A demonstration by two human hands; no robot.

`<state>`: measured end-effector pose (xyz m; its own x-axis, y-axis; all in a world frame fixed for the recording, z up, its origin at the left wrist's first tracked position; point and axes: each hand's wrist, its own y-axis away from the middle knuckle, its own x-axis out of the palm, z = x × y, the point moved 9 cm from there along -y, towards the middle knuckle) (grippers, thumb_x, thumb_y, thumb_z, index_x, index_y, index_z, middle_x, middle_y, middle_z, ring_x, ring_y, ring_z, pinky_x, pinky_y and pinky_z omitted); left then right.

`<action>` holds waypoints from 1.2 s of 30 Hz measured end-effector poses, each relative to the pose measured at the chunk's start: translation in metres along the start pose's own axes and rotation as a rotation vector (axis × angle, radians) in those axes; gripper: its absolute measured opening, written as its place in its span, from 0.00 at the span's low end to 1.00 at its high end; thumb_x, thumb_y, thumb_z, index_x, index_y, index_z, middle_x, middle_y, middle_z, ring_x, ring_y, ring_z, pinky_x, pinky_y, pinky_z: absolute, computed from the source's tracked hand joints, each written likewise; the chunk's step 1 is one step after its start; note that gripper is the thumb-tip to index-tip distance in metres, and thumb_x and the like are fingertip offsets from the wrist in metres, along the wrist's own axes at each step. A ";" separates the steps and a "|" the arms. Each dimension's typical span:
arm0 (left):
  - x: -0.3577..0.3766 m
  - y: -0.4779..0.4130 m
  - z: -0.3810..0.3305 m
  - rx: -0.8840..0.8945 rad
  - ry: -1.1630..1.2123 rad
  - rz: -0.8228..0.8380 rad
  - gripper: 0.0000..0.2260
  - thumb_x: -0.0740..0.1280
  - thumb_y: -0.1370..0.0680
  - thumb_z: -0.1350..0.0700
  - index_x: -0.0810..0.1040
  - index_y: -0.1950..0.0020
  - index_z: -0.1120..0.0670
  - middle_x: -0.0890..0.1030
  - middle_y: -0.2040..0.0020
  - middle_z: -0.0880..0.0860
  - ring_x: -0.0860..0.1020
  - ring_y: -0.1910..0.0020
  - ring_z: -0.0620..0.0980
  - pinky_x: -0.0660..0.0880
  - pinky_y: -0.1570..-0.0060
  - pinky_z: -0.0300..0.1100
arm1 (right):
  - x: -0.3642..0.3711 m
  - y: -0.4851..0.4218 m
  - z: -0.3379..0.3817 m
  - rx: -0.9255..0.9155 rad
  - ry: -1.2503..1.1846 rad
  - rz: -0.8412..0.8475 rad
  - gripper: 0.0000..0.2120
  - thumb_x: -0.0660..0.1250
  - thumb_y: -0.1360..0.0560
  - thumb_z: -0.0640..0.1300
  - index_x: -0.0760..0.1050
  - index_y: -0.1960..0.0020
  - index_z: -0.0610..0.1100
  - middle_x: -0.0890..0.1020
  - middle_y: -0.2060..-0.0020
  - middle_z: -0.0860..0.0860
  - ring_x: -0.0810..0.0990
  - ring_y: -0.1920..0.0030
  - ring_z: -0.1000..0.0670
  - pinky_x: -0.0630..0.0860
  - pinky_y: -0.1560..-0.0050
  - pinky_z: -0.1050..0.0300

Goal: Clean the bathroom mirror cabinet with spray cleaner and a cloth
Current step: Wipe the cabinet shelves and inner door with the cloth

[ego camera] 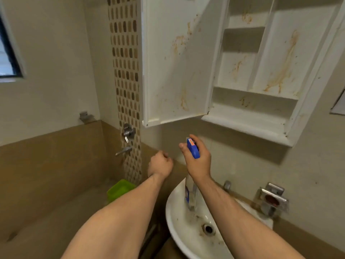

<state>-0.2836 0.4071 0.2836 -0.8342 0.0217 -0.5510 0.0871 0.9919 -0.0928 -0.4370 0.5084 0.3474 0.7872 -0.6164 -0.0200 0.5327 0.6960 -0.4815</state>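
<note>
The white mirror cabinet point(261, 101) hangs on the wall above the basin, its door point(173, 68) swung open to the left. Brown-orange stains streak the door's inner face and the shelves. My right hand point(197, 161) grips a clear spray bottle with a blue trigger head point(193, 149), held upright below the cabinet and over the basin. My left hand point(160, 164) hovers just left of it, fingers curled into a loose fist, holding nothing. No cloth is in view.
A white wash basin point(179, 236) with a dirty drain sits below my arms. A steel soap holder point(272, 199) is fixed to the wall at right. Wall taps point(127, 139) and a green tub point(119, 189) lie left; a window point(7, 53) is far left.
</note>
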 end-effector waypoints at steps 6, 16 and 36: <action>0.056 0.080 0.078 -0.042 -0.062 0.235 0.08 0.66 0.23 0.58 0.84 0.48 0.54 0.87 0.48 0.57 0.83 0.47 0.61 0.78 0.51 0.48 | 0.036 0.069 -0.077 0.122 -0.068 0.036 0.22 0.78 0.26 0.44 0.80 0.33 0.46 0.86 0.52 0.61 0.85 0.49 0.60 0.78 0.46 0.67; 0.022 0.136 0.205 -0.096 -0.105 0.364 0.13 0.70 0.26 0.53 0.76 0.42 0.52 0.83 0.44 0.53 0.82 0.45 0.56 0.80 0.48 0.53 | 0.133 0.178 -0.150 0.278 0.067 0.285 0.20 0.66 0.20 0.60 0.76 0.30 0.56 0.81 0.45 0.72 0.80 0.41 0.67 0.76 0.43 0.72; -0.021 -0.099 0.375 -0.117 -0.291 0.514 0.19 0.69 0.21 0.55 0.75 0.30 0.52 0.79 0.36 0.57 0.79 0.40 0.61 0.77 0.44 0.53 | 0.338 0.143 -0.283 0.499 0.667 0.663 0.16 0.65 0.20 0.62 0.73 0.44 0.51 0.77 0.63 0.57 0.78 0.64 0.55 0.71 0.66 0.60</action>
<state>-0.0706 0.2617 -0.0063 -0.5162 0.4837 -0.7068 0.3657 0.8707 0.3288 -0.1826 0.2952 0.0242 0.7180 -0.0306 -0.6954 0.2458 0.9458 0.2122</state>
